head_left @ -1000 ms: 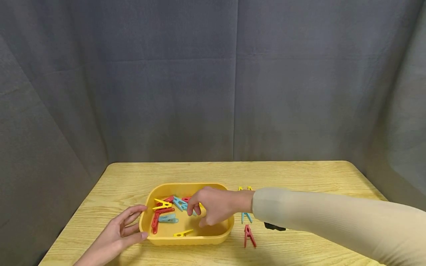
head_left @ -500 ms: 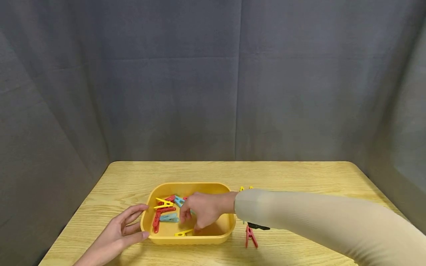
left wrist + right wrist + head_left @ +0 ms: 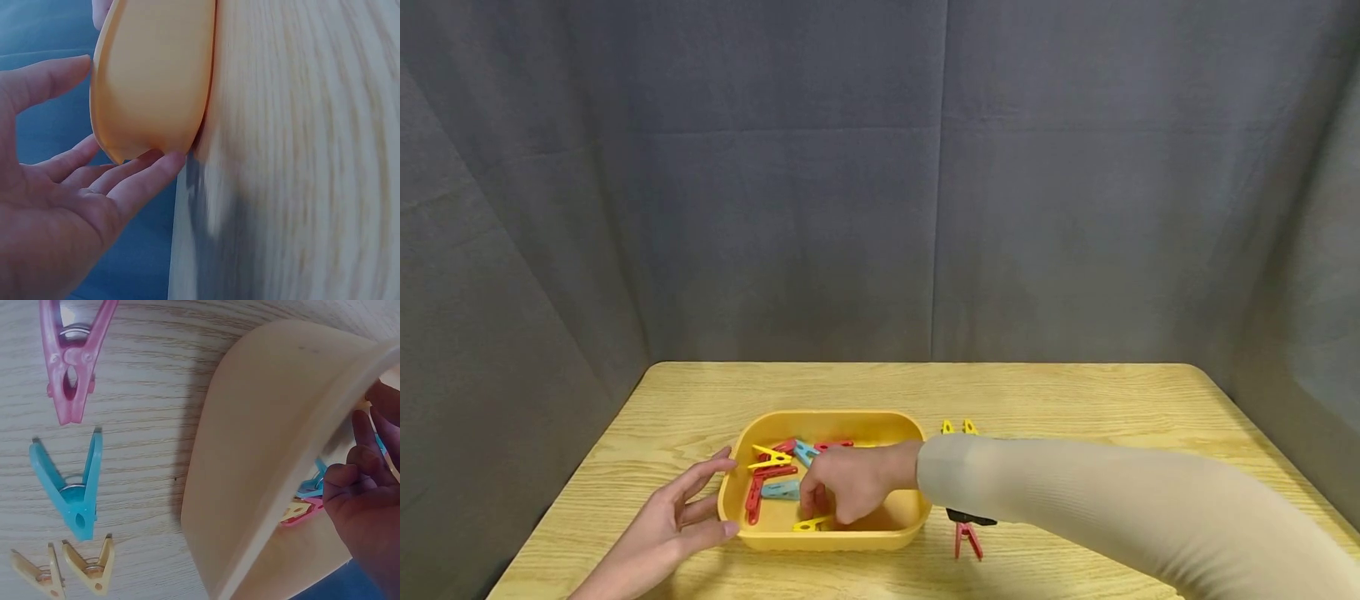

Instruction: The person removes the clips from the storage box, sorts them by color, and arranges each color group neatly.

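A yellow plastic clothes-peg (image 3: 807,525) lies inside a yellow rectangular plastic tub (image 3: 823,542) with rounded corners, near its front wall and partly under the person's right hand (image 3: 850,483). That hand reaches down into the tub with its fingers bent at the peg; whether they have gripped it, I cannot tell. Further left in the tub lie a pale blue plastic clothes-peg (image 3: 781,490), several red plastic clothes-pegs (image 3: 754,500) and another yellow peg (image 3: 780,459) with its legs spread. The left hand (image 3: 658,525) has its fingers loosely extended, thumb apart, touching the tub's left end. Outside, just beside the right end, a red peg (image 3: 70,356), a blue peg (image 3: 78,506) and a pair of yellow pegs (image 3: 94,570) form a line on the light wood-grain table (image 3: 1075,400). A cream long sleeve (image 3: 1060,492) covers the right arm, with a small black object (image 3: 970,517) under the cuff. Dark grey cloth (image 3: 775,208) hangs behind the table.
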Demonstrator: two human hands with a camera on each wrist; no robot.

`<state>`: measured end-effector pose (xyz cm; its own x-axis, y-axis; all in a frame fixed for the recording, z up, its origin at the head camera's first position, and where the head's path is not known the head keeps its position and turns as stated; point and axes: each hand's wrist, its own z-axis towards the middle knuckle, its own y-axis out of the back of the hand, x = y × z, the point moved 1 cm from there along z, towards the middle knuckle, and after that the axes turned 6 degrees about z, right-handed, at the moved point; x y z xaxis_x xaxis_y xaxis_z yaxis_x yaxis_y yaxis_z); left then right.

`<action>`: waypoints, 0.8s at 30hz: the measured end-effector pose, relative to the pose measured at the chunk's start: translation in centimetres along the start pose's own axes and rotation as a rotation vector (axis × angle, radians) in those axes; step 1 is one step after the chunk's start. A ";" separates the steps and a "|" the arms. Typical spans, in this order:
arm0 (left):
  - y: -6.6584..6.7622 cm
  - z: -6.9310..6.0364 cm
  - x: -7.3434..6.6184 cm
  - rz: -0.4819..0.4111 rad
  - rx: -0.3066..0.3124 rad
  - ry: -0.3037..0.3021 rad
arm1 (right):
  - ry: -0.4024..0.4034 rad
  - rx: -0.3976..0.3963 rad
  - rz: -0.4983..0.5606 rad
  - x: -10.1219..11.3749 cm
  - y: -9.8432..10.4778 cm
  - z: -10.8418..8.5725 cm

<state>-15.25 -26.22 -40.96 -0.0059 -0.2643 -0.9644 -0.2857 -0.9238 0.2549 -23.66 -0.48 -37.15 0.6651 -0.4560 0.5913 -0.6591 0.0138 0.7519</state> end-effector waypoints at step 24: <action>0.1 -0.2 0.0 -0.008 -0.051 0.005 | -0.086 -0.085 0.011 -0.7 0.0 -0.6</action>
<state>-15.07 -26.37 -40.96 0.0009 -0.2582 -0.9661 -0.2363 -0.9388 0.2507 -23.94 0.41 -37.42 0.6226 -0.5303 0.5755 -0.6319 0.0931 0.7695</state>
